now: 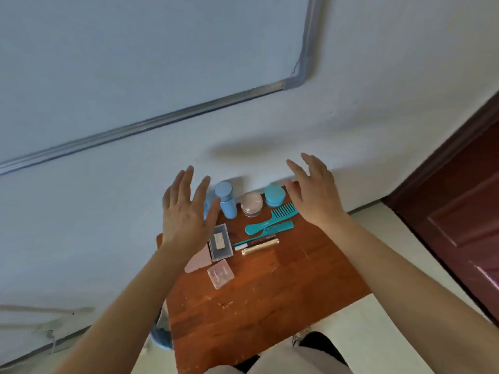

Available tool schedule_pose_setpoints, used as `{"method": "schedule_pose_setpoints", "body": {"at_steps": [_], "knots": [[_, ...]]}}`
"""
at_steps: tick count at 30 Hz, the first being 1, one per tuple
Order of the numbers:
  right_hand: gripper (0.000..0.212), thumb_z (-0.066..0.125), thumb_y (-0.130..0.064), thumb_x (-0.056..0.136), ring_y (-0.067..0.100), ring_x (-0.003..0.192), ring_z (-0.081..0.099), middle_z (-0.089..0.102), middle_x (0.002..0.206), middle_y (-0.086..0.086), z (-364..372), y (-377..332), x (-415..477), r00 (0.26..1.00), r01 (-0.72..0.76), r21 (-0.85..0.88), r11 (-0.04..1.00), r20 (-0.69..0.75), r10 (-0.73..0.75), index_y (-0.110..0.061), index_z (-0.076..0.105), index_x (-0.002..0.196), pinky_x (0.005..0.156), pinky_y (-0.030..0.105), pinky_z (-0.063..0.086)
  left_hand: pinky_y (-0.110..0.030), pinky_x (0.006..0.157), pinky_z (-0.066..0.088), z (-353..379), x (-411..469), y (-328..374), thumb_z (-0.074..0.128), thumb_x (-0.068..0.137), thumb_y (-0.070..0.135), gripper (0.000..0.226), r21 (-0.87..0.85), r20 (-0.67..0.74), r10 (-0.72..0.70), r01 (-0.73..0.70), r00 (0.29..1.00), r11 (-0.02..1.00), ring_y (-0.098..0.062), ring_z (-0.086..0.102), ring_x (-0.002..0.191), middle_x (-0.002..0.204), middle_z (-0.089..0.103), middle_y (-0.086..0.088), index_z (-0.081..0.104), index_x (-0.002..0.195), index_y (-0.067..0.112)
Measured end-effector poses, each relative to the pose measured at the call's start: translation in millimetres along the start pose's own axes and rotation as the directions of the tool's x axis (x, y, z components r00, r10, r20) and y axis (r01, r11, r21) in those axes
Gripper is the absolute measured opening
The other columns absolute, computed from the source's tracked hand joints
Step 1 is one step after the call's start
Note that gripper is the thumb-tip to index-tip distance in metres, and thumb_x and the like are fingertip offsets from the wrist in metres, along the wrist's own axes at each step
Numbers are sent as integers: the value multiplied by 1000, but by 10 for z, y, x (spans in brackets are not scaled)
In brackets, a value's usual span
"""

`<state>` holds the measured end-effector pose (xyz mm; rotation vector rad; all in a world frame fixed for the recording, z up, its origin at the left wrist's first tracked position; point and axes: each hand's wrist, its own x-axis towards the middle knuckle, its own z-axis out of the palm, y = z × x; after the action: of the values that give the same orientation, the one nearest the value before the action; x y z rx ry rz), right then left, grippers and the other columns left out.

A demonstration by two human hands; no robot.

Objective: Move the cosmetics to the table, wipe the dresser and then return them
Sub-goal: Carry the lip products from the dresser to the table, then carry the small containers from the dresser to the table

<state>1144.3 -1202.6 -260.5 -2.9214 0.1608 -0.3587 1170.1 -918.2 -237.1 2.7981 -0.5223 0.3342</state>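
Note:
Cosmetics lie on the far half of a small reddish wooden top [270, 298]: a blue bottle [226, 198], a pink jar [251, 204], a teal jar [274, 195], two teal combs [272, 221], a gold tube [259, 247], a grey compact [221, 242], a clear pink case [220, 273] and a pink wedge sponge [198, 261]. My left hand [186, 214] hovers open above the left items, partly hiding another blue thing behind it. My right hand [314, 191] hovers open over the far right corner, beside the teal jar. Neither hand holds anything.
A pale wall with a framed whiteboard [135, 63] stands right behind the top. A dark red door [464, 211] is at the right. A blue cloth-like thing [162, 333] hangs at the top's left edge. Pale floor surrounds it.

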Motion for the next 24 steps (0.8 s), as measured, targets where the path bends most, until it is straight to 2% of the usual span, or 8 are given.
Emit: {"method": "schedule_pose_setpoints", "body": {"at_steps": [2, 5, 8, 11, 13, 18, 20, 24], "knots": [[60, 20, -55, 101, 31, 149, 21, 25, 160, 11, -254, 83, -239, 992, -74, -26, 997, -109, 71, -25, 32, 152, 116, 46, 27, -57, 117, 20, -113, 135, 157, 33, 97, 55, 61, -26, -81, 93, -95, 992, 995, -33, 18, 148, 160, 22, -13, 44, 144, 19], [59, 28, -54, 103, 32, 151, 14, 14, 164, 12, -531, 263, -757, 953, -187, -39, 982, -252, 171, -26, 26, 155, 118, 47, 21, -59, 115, 21, -125, 251, 529, 37, 97, 52, 59, -117, -173, 221, -242, 960, 963, -35, 19, 147, 160, 23, -14, 45, 144, 18], [61, 33, -53, 102, 32, 151, 13, 11, 164, 12, -847, 491, -1378, 914, -304, -82, 949, -307, 266, -25, 23, 156, 119, 51, 24, -51, 118, 15, -68, 208, 1108, 32, 99, 54, 57, -257, -206, 323, -370, 924, 893, -30, 20, 148, 160, 24, -11, 47, 142, 20], [59, 34, -52, 102, 31, 149, 18, 15, 162, 12, -1250, 779, -2052, 864, -425, -127, 896, -353, 360, -23, 28, 154, 117, 50, 27, -55, 116, 22, -20, 16, 1829, 36, 101, 50, 51, -361, -200, 468, -509, 861, 781, -27, 19, 148, 159, 26, -9, 45, 142, 21], [59, 34, -52, 102, 31, 149, 17, 15, 162, 11, -1528, 997, -2588, 789, -550, -136, 824, -407, 460, -24, 28, 153, 117, 50, 26, -56, 116, 23, -48, -213, 2375, 33, 101, 50, 52, -389, -194, 571, -597, 797, 701, -26, 18, 148, 160, 24, -9, 41, 144, 22], [61, 38, -50, 101, 31, 150, 16, 16, 163, 12, -2005, 1361, -3977, 588, -750, -90, 656, -546, 597, -22, 26, 154, 119, 49, 23, -42, 118, 6, -199, -968, 3541, 31, 101, 50, 57, -367, -187, 786, -784, 589, 500, -29, 14, 149, 160, 20, -12, 35, 149, 19], [62, 40, -49, 101, 32, 150, 16, 14, 163, 13, -2147, 1461, -4532, 526, -789, -68, 610, -587, 616, -21, 27, 155, 118, 49, 23, -42, 119, 10, -253, -1328, 3989, 35, 100, 49, 57, -382, -212, 834, -829, 510, 409, -30, 18, 148, 158, 24, -14, 40, 147, 17], [61, 45, -45, 100, 36, 148, 20, 19, 161, 18, -2405, 1674, -5786, 420, -855, -52, 516, -654, 629, -18, 32, 153, 116, 51, 27, -58, 113, 26, -304, -2218, 4960, 42, 98, 45, 56, -396, -231, 901, -881, 368, 258, -33, 25, 145, 156, 30, -17, 46, 143, 13]]}}
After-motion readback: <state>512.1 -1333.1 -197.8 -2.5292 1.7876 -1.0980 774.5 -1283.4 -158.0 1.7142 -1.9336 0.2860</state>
